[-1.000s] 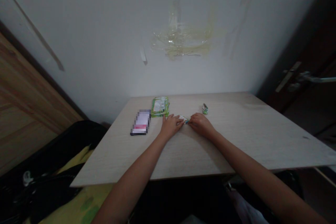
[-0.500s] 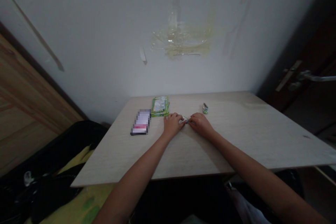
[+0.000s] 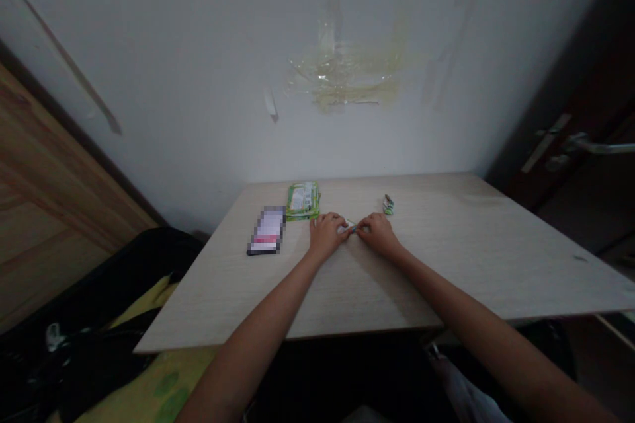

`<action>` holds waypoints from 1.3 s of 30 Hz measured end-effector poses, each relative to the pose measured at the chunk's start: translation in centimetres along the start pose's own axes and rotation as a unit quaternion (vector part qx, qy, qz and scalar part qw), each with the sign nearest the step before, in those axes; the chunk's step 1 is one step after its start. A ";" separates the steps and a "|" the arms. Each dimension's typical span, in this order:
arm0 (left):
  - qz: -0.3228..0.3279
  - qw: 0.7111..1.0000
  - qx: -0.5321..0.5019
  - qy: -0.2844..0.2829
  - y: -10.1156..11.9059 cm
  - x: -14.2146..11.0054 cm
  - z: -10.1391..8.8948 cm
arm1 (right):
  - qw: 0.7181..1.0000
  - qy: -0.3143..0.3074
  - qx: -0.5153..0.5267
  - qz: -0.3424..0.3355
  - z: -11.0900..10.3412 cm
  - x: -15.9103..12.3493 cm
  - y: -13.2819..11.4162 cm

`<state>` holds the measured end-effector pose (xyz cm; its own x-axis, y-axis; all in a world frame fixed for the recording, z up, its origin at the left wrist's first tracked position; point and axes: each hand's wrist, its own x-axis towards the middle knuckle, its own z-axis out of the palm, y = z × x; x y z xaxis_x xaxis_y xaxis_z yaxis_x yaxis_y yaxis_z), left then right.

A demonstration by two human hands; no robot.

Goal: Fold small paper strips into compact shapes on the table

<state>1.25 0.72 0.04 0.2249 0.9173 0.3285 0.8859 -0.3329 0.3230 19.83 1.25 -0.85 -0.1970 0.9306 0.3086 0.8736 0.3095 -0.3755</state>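
Observation:
My left hand [image 3: 326, 235] and my right hand [image 3: 378, 233] meet near the far middle of a pale wooden table [image 3: 446, 277]. Both hands pinch a small white and green wrapper [image 3: 350, 227] between their fingertips, just above the tabletop. The fingers of both hands are curled closed around it. Most of the wrapper is hidden by the fingers. A small green and white folded piece [image 3: 387, 205] lies just beyond my right hand.
A green packet [image 3: 302, 200] lies flat near the wall, left of my left hand. A dark phone [image 3: 266, 231] lies left of it. A dark door with a metal handle [image 3: 580, 143] stands at the right. Dark bags [image 3: 89, 317] sit at the lower left.
Both hands have closed in on the wrapper, and less of it shows than a second ago. The arms have hardly shifted.

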 end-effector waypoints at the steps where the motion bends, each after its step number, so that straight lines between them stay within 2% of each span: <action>1: -0.002 1.000 -0.003 0.001 0.0 0.0 0.0 | 1.000 -0.001 0.003 0.006 0.1 0.1 0.1; 8: -0.014 1.000 -0.022 0.011 0.0 0.0 0.2 | 0.999 0.000 0.022 0.026 0.5 0.5 0.4; 16: -0.021 1.000 -0.019 -0.010 0.3 0.0 -0.4 | 0.999 0.008 0.029 0.012 0.9 0.5 0.9; 23: -0.057 0.998 -0.011 -0.023 1.0 0.2 -0.5 | 1.000 -0.012 0.027 0.006 0.4 0.8 1.1; 39: -0.069 0.997 -0.028 -0.020 1.1 0.2 -0.5 | 0.994 -0.078 0.071 -0.009 0.1 1.9 2.7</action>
<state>2.05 0.39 0.88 0.1190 0.9630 0.2419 0.8855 -0.2131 0.4130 21.81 3.89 -1.36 -0.2884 0.9404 0.1802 0.8004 0.3401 -0.4938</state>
